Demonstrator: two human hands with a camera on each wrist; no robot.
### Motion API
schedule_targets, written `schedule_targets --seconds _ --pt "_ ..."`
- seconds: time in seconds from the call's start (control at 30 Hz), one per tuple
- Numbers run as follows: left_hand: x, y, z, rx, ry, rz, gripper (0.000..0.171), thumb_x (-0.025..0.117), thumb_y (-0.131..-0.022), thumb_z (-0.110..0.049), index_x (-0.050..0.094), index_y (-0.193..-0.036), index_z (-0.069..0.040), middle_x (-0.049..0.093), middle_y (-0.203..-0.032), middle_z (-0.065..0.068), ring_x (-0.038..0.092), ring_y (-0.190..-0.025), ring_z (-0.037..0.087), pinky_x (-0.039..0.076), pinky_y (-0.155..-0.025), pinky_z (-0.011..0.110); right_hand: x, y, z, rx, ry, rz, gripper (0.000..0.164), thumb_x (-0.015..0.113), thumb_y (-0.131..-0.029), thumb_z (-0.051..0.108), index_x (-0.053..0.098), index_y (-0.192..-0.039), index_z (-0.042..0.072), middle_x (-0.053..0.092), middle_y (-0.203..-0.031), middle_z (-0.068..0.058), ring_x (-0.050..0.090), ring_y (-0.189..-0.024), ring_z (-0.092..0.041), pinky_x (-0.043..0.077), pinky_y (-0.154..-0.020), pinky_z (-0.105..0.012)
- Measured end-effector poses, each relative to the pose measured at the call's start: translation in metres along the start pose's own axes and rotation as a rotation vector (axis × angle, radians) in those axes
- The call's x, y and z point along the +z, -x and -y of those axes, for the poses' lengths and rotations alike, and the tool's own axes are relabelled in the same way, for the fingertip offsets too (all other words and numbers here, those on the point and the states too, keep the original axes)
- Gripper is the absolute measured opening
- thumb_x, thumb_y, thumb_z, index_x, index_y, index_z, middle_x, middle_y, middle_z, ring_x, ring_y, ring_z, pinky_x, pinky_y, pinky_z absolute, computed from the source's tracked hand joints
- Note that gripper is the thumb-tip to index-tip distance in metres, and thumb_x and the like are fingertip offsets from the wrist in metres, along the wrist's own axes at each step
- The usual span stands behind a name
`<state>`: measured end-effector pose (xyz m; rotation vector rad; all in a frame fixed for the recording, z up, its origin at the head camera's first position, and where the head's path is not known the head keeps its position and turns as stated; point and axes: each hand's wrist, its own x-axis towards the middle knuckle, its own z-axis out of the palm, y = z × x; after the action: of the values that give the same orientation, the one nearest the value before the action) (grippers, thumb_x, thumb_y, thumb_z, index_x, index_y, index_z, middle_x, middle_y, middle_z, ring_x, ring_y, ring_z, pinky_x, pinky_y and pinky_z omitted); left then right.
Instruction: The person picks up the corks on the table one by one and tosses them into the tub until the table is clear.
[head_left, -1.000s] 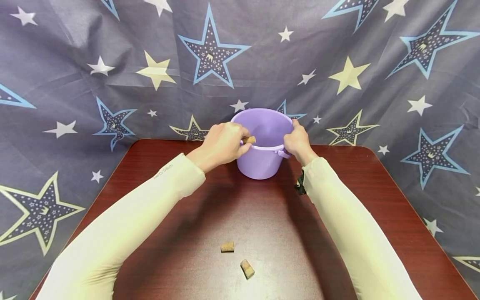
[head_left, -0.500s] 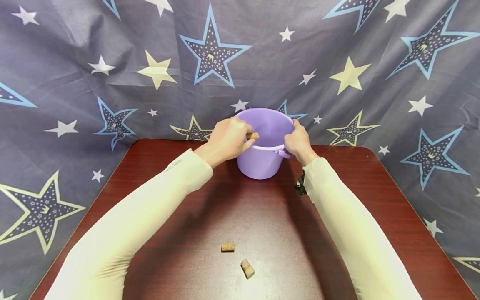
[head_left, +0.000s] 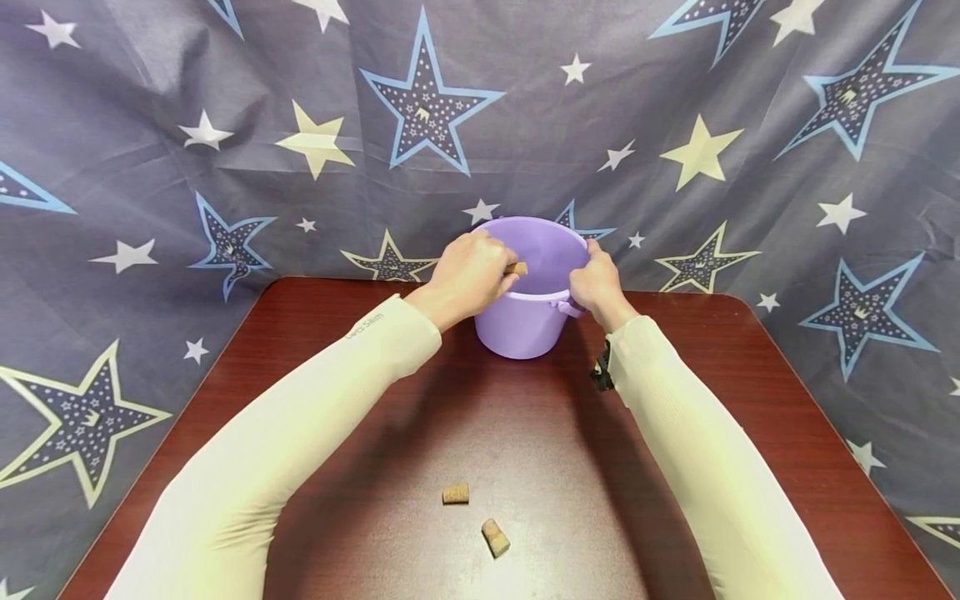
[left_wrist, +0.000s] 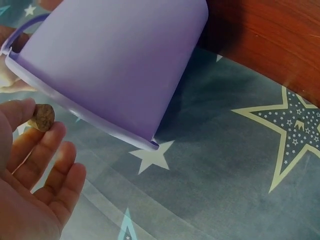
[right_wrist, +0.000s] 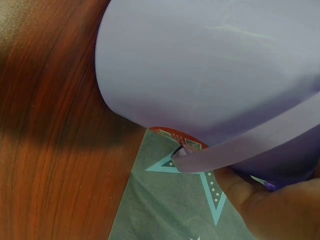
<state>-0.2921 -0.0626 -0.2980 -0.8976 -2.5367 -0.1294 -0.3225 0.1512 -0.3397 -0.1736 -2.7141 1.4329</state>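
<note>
A purple bucket [head_left: 517, 327] stands near the far edge of the table. My left hand [head_left: 472, 273] pinches a cork [head_left: 517, 268] between thumb and fingers, over the bucket's left rim in the head view. In the left wrist view the cork [left_wrist: 43, 118] shows its round end beside the rim, thumb on one side and fingers on the other. My right hand [head_left: 597, 283] grips the bucket's right rim by the handle joint. The bucket's handle [right_wrist: 250, 142] hangs along its side in the right wrist view. What lies at the bucket's bottom is hidden.
Two corks lie on the dark red table [head_left: 360, 517]: one cork [head_left: 455, 494] on its side and another cork [head_left: 495, 538] nearer the front. A grey star-patterned cloth [head_left: 525, 125] hangs right behind the table's far edge.
My left hand has moved right and slightly up with the cork, from the bucket's left rim to over its opening. My right hand and the bucket hold their place.
</note>
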Motion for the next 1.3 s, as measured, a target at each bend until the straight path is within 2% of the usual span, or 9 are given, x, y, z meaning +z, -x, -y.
schedule_targets --seconds 0.23,0.43,0.67,0.8,1.0,1.3 --pt "0.004 -0.004 -0.003 0.018 -0.031 0.010 0.024 0.067 -0.099 -0.030 0.079 -0.086 -0.014 0.074 -0.084 0.004 0.061 -0.085 0.031 0.049 -0.088 0.042 0.000 0.000 -0.001 -0.011 -0.004 -0.002 0.072 0.040 -0.094 -0.004 0.021 -0.163 0.006 0.040 -0.157 -0.023 0.044 -0.137 -0.034 0.042 -0.112 -0.046" --pt "0.008 -0.004 -0.003 -0.015 -0.022 0.066 0.022 0.067 -0.099 -0.030 0.080 -0.088 -0.016 0.074 -0.084 0.001 0.061 -0.085 0.028 0.050 -0.085 0.043 0.001 0.000 -0.002 -0.015 -0.008 -0.001 0.073 0.041 -0.094 -0.003 0.021 -0.164 0.006 0.040 -0.158 -0.023 0.045 -0.137 -0.034 0.042 -0.112 -0.046" --pt "0.005 -0.002 -0.002 -0.055 -0.029 0.099 0.019 0.071 -0.096 -0.032 0.074 -0.094 -0.013 0.074 -0.092 0.005 0.064 -0.098 0.030 0.051 -0.091 0.045 0.000 0.000 -0.001 -0.018 -0.001 -0.001 0.073 0.040 -0.094 -0.003 0.020 -0.164 0.006 0.039 -0.158 -0.023 0.044 -0.138 -0.034 0.041 -0.113 -0.046" --pt "0.003 0.001 0.001 -0.061 -0.014 0.098 0.020 0.070 -0.096 -0.031 0.075 -0.103 -0.013 0.075 -0.101 0.005 0.065 -0.106 0.031 0.049 -0.095 0.045 0.000 0.000 -0.001 -0.016 -0.001 0.001 0.073 0.040 -0.094 -0.003 0.020 -0.164 0.006 0.039 -0.158 -0.023 0.044 -0.138 -0.034 0.042 -0.112 -0.046" --pt "0.001 0.007 0.005 -0.065 0.011 0.087 0.030 0.069 -0.097 -0.032 0.075 -0.121 -0.015 0.075 -0.116 0.003 0.063 -0.115 0.029 0.048 -0.098 0.044 0.000 0.000 -0.001 -0.013 -0.003 0.007 0.073 0.040 -0.095 -0.004 0.019 -0.164 0.006 0.038 -0.159 -0.022 0.043 -0.140 -0.034 0.040 -0.114 -0.046" --pt "-0.003 0.015 0.008 -0.079 0.032 0.073 0.036 0.068 -0.097 -0.036 0.074 -0.127 -0.016 0.073 -0.123 0.001 0.063 -0.119 0.029 0.048 -0.101 0.044 -0.001 0.000 -0.001 -0.017 0.005 -0.002 0.073 0.040 -0.094 -0.003 0.021 -0.164 0.006 0.039 -0.159 -0.022 0.043 -0.139 -0.033 0.041 -0.113 -0.045"
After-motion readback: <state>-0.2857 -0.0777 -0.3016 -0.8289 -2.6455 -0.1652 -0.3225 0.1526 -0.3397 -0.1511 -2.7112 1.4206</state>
